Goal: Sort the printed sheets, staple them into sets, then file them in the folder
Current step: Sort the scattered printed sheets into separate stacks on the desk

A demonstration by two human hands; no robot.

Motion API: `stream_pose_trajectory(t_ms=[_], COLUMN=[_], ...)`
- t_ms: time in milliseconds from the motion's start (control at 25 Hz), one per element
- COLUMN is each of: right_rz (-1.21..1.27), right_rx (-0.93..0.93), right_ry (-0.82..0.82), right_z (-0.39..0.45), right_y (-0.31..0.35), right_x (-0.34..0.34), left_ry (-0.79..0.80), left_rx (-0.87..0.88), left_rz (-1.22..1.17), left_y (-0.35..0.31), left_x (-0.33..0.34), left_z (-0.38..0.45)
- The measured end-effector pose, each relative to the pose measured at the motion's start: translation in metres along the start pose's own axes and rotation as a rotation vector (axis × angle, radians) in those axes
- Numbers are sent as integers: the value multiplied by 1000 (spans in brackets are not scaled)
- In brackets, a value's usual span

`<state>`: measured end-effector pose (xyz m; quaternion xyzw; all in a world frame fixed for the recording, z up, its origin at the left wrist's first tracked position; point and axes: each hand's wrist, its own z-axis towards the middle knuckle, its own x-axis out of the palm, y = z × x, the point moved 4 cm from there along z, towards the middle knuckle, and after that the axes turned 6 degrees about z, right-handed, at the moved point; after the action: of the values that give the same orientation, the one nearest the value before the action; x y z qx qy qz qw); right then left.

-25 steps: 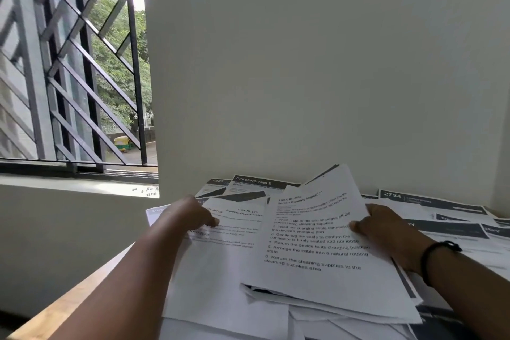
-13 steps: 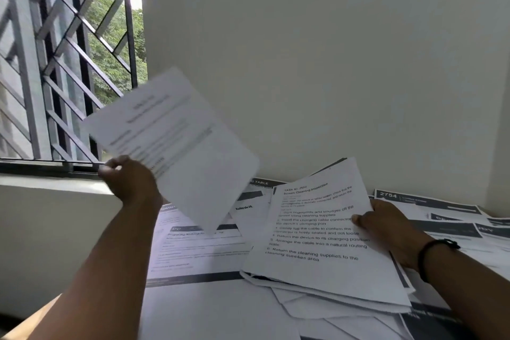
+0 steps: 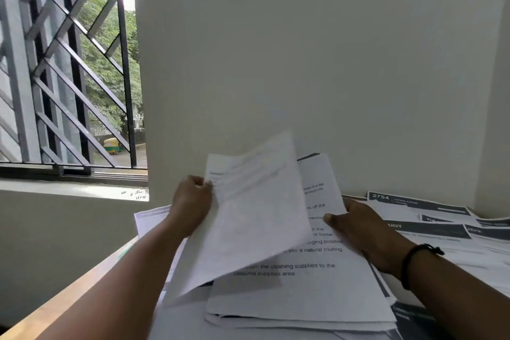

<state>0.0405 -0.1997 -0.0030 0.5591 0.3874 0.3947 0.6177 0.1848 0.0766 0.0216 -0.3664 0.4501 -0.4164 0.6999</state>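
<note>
Left hand (image 3: 193, 207), raised beside window 0.5 s ago, now lowered over stack; fingers pinch blurred loose sheet (image 3: 248, 223) at left edge, sheet tilted, overlapping stack. Right hand (image 3: 367, 232) unchanged: thumb and fingers grip printed stack (image 3: 317, 292) at right edge. Thin white paper, black text; dark-banded sheets (image 3: 430, 229) spread across wooden tabletop (image 3: 69, 301).

My left hand (image 3: 193, 208) pinches a blurred single sheet (image 3: 248, 215) by its upper left corner, holding it tilted above the stack of sheets (image 3: 298, 295). My right hand (image 3: 364, 232), a black band (image 3: 414, 262) on its wrist, grips the stack's right edge, thumb on the top page, whose printed lines mention cleaning supplies. More printed sheets with dark headers (image 3: 430, 229) cover the surface (image 3: 55, 309) to the right. A barred window (image 3: 69, 63) stands at left.
</note>
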Motion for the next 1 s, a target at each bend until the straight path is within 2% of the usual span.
stream_pose_trajectory(t_ms=[80,160,280,400,520,680,760,840,920,1000], right_rz=[10,28,227,96,200,432,481,452,375,95], right_rx=[-14,-19,28,28,23,-92,-112,-48,69,23], right_ry=[22,51,68,-26,140,136,128,210,265,256], right_z=[-4,-9,-6,-5,-10,-11,-16,-21,-27,-30], right_y=[2,5,1,-1,1,9,16,17,15,14], right_x=[3,8,15,9,18,21,17,18,22,23], left_ry=[70,190,273,307,379,647,787,745,521,284], left_rx=[-11,-103,-217,-246,-263,-392,-372,-261,-227,-281], left_rz=[15,-144,-308,-326,-333,-547,-535,-518,-555,-800], left_y=[-1,-1,-3,-1,1,-7,-12,-14,-13,-5], left_x=[13,25,33,38,41,38,36,35,19,3], left_z=[-11,-21,-25,-25,-28,-40,-46,-38,-20,0])
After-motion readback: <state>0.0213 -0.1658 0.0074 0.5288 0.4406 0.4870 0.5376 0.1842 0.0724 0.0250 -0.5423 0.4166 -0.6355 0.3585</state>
